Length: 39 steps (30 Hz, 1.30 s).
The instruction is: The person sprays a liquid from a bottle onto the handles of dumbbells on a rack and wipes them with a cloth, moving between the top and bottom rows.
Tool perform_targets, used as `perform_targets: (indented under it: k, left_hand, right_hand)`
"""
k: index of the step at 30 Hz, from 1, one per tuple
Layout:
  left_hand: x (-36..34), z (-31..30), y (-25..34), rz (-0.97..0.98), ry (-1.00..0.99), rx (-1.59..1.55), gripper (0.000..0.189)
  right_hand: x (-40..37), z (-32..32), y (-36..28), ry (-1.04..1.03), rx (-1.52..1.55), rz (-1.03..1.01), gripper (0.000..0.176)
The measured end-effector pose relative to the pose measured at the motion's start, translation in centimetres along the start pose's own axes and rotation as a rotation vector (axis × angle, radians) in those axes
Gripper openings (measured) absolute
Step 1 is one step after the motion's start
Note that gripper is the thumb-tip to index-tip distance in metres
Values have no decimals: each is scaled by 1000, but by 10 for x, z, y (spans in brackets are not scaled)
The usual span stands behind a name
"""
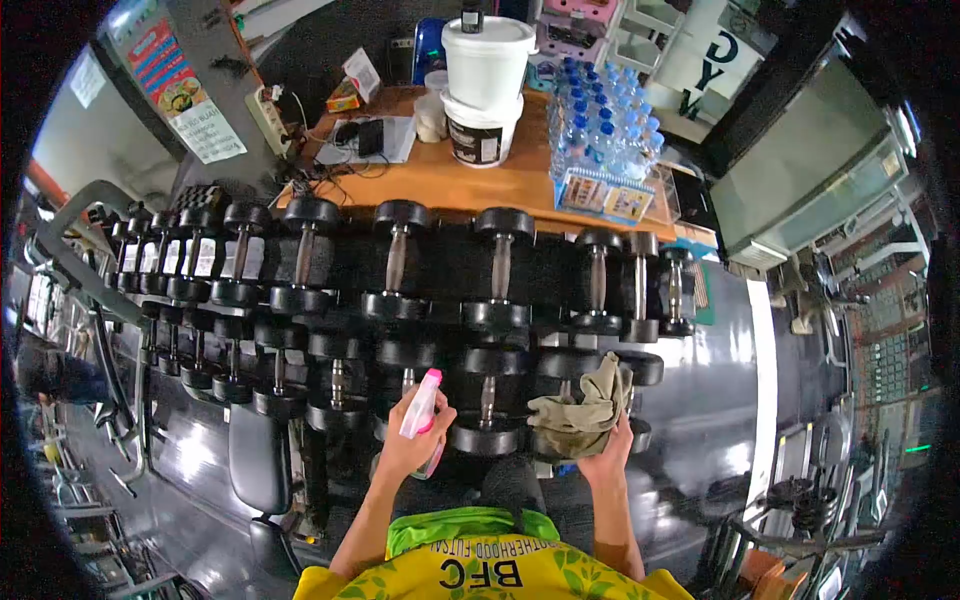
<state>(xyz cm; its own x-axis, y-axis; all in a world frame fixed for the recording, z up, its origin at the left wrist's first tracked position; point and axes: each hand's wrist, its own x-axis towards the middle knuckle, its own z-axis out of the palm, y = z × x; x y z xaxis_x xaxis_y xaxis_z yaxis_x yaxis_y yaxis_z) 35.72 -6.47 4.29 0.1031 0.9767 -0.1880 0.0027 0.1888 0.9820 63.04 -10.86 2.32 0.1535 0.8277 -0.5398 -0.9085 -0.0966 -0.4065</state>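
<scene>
Right grip (606, 455) holds cloth (583, 412), partly hiding dumbbells (647, 369) behind.

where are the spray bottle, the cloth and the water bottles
Spray bottle (420, 411), head view: its pale sprayer head
Cloth (584, 415), head view: its bunched middle
Water bottles (603, 140), head view: middle of the cluster

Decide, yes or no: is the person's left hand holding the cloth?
No, the left hand holds a spray bottle, while the cloth is in the right hand.

A gym, shown by racked dumbbells (395, 304) and a padded bench (259, 460).
</scene>
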Motion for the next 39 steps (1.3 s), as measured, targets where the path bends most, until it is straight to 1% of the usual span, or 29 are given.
perform_targets:
  k: [1, 3, 5, 6, 9, 13, 14, 15, 17, 23, 27, 33, 35, 36, 37, 39]
  left_hand:
    - [8, 7, 4, -39, 8, 11, 12]
    - [26, 16, 10, -49, 25, 20, 11]
    - [43, 21, 14, -70, 25, -46, 11]
    - [51, 22, 19, -68, 20, -39, 11]
    - [81, 22, 19, -62, -15, -41, 11]
    - [120, 26, 33, -82, -50, 11, 11]
    - [130, 27, 32, -82, -46, 0, 12]
    - [140, 28, 28, -81, -50, 1, 12]
    - [160, 29, 23, -13, -60, 65, 9]
    - [200, 37, 29, -80, -105, 118, 12]
    - [219, 40, 27, -127, -127, 113, 13]
    - [237, 41, 21, -124, -150, 135, 14]
    - [245, 42, 23, -146, -171, 163, 14]
    - [245, 43, 25, -166, -183, 189, 15]
    - [247, 43, 24, -168, -188, 189, 15]
    - [250, 43, 22, -170, -198, 153, 16]
  right_hand:
    - [8, 5, -8, 4, -14, -1, 37]
    - [24, 13, -19, 1, -20, 1, 37]
    - [37, 18, -25, -71, -22, -27, 38]
    - [40, 28, -27, -59, -5, -14, 38]
    - [59, 34, -25, -65, 38, -37, 37]
    - [69, 47, -21, -46, -14, -51, 37]
    - [81, 33, -13, -107, -487, -307, 37]
    - [86, 32, -14, -106, -485, -310, 37]
    - [84, 53, -19, -19, 58, -27, 36]
    - [102, 56, -22, 20, 40, -47, 37]
    - [114, 59, -20, -7, 39, -59, 37]
    - [133, 80, -19, -5, 78, -70, 37]
    - [144, 92, -18, -17, 56, -54, 38]
    - [154, 86, -16, -8, -22, -63, 38]
    - [165, 83, -13, -4, -21, -65, 38]
    - [185, 83, -8, 102, -177, -181, 37]
